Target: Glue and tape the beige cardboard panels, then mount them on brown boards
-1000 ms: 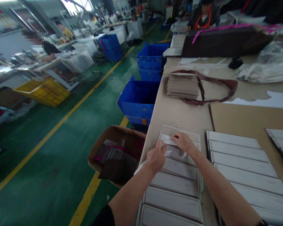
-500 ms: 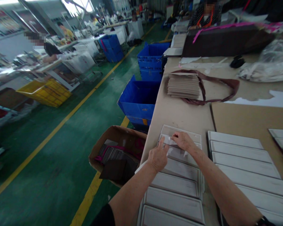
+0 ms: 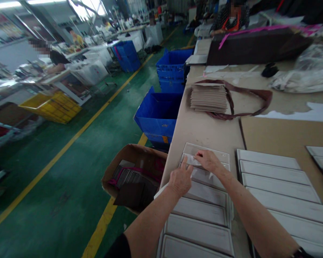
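Observation:
A column of overlapping pale grey rectangular panels (image 3: 195, 225) with raised borders lies on the table in front of me. At its far end, my left hand (image 3: 179, 180) rests with the index finger stretched onto a thin white piece (image 3: 188, 159), thumb apart. Beside it my right hand (image 3: 208, 161) is closed in a pinch at the edge of this white piece; what sits between the fingertips is too small to make out. Just beyond the fingers shows the clear-looking far edge of the last panel (image 3: 204, 148).
More grey panels (image 3: 278, 180) lie in a row on a brown board (image 3: 285, 134) at right. Stacked beige pieces (image 3: 208, 98) and a brown strap (image 3: 263, 95) lie farther back. A cardboard box (image 3: 134, 150) and blue bins (image 3: 158, 114) stand left of the table. A co-worker (image 3: 231, 21) is behind it.
Both hands keep almost the same place and pose on the far panel. The co-worker behind the table has shifted slightly, with a hand now showing at the dark material.

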### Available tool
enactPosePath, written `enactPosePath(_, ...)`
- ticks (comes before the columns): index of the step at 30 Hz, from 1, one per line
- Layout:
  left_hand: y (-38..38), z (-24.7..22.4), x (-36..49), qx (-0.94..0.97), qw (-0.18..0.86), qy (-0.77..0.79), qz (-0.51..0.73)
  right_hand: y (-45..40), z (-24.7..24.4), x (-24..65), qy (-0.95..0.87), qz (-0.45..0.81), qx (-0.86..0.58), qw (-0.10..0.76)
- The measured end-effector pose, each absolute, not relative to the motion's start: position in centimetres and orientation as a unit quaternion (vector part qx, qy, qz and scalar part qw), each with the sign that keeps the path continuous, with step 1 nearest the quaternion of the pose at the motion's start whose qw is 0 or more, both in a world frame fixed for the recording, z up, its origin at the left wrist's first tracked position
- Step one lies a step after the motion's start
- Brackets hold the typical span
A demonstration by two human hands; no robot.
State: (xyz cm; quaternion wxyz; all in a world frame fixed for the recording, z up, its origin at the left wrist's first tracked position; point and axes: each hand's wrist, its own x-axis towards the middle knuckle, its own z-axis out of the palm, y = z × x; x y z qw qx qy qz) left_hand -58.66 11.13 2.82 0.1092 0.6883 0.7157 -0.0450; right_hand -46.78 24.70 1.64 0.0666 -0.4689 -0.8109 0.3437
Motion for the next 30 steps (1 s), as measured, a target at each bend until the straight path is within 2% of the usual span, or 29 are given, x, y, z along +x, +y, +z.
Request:
enactPosePath(6, 11.0, 2.6, -58.5, 0.674, 0.116, 0.727, -0.056, 24.6, 3.0, -46.9, -0.774, 0.398, -0.479, 0.117)
enactPosePath(30, 11.1, 2.8, -58.5, 0.674, 0.133, 0.725, -0.048, 24.7, 0.3, -46.9, -0.793, 0.342, -0.499, 0.065)
